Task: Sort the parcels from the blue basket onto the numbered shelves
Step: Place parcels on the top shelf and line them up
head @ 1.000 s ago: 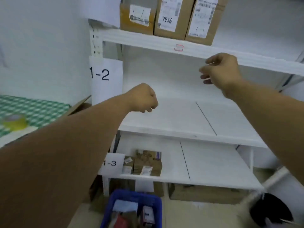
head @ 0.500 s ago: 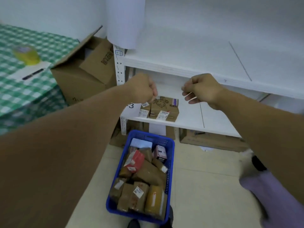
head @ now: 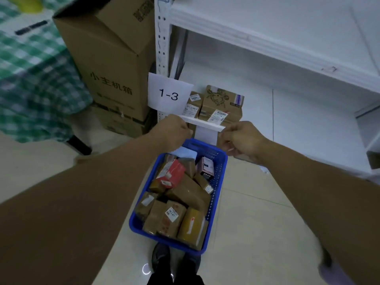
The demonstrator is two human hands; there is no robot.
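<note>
The blue basket (head: 217,182) sits on the floor (head: 257,212) at 6 o'clock, just in front of the person's dark shoes (head: 160,258). It is full of parcels. A red parcel (head: 171,173) lies on top near the far end, at 11 o'clock inside the basket. A pink and black box (head: 207,167) leans beside it at 1 o'clock. A yellow parcel (head: 192,227) lies at the near end at 5 o'clock, with brown parcels (head: 185,192) packed around it.

The left hand (head: 174,130) is a closed fist with nothing in it. It hangs over the far left corner of the basket. The right hand (head: 240,138) has its fingers curled in and holds nothing too. It hangs over the far right corner. The two hands are near each other but do not touch.

Past the hands, at 12 o'clock, is the low white shelf (head: 308,120) with a paper sign (head: 169,95) that says 1-3. Two brown boxes stand on it, side by side: a small box (head: 194,105) just beside the sign and a bigger box (head: 223,103) to its right.

A tall cardboard box (head: 111,58) stands at 10 o'clock. A bench with a green checked cloth (head: 30,79) is at 9 o'clock
</note>
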